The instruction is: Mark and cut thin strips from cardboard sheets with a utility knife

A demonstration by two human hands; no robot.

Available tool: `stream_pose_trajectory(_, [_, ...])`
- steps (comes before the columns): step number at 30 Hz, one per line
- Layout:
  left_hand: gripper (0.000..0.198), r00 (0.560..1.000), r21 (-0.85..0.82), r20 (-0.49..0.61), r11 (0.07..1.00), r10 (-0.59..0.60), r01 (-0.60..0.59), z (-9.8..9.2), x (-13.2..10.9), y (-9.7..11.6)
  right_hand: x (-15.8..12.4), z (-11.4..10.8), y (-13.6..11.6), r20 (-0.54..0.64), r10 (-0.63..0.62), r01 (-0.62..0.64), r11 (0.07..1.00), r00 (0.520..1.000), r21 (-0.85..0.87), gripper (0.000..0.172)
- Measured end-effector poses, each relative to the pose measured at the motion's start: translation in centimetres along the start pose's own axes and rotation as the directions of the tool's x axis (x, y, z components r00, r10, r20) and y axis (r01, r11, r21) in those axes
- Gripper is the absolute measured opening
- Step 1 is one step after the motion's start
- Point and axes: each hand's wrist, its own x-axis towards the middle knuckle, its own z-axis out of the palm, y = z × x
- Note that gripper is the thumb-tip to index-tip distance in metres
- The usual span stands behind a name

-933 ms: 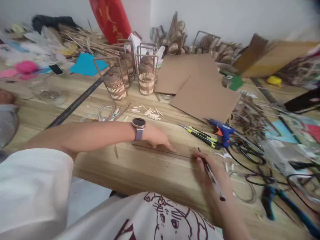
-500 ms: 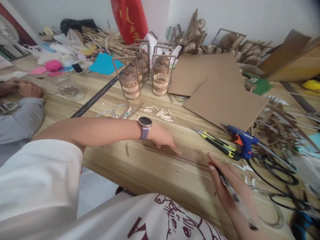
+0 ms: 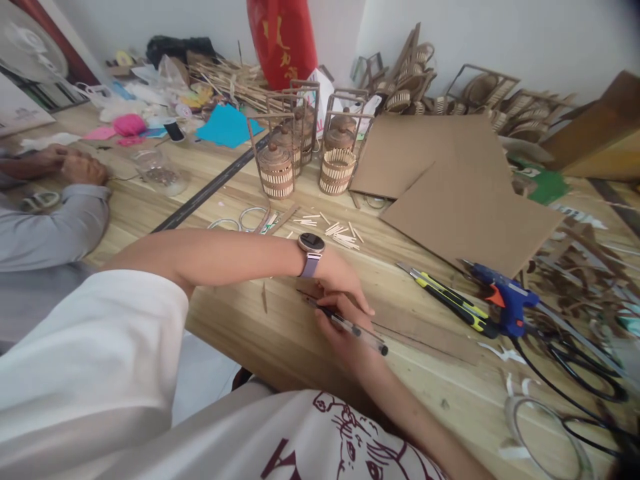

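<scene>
My left hand (image 3: 340, 280), with a watch on the wrist, lies on a narrow brown cardboard strip (image 3: 425, 330) on the wooden table (image 3: 280, 333), its fingers spread flat and pressing the strip down. My right hand (image 3: 340, 330) sits just below the left one, closed round a pen (image 3: 345, 323). The pen's tip touches the strip's left end, close under the left hand.
Two yellow-and-black utility knives (image 3: 445, 300) and a blue glue gun (image 3: 503, 297) lie to the right, with black cables beyond. Cardboard sheets (image 3: 470, 207), small woven cages (image 3: 277, 170), loose sticks and a long black ruler (image 3: 210, 190) are behind. Another person's arm (image 3: 55, 220) rests at left.
My right hand has moved left along the strip with the pen, from its right end to right under my left hand. The view has shifted left.
</scene>
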Motion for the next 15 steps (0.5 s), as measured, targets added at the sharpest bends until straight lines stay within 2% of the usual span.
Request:
stream_pose_trajectory(3, [0.037,0.989,-0.051,0.139,0.997,-0.050,0.058,0.02,0.27,-0.14,0.16,0.68,-0.05,0.001,0.004,-0.004,1.000,1.000,0.000,0.011])
stream_pose_trajectory(8, [0.027,0.994,-0.084,0.099,0.995,-0.054,0.062,-0.08,0.29,-0.28,0.23,0.93,-0.19,0.001,0.010,-0.010,1.000,1.000,-0.008,0.010])
stream_pose_trajectory(12, [0.031,0.982,-0.065,0.167,0.993,-0.084,0.096,-0.11,0.35,0.00,0.23,1.15,-0.04,-0.009,0.015,-0.015,1.000,1.000,-0.017,0.010])
stream_pose_trajectory(15, [0.036,0.971,-0.027,0.230,0.997,-0.066,0.074,-0.06,0.43,0.10,0.10,1.15,0.15,-0.031,0.026,-0.027,0.999,0.999,-0.021,0.011])
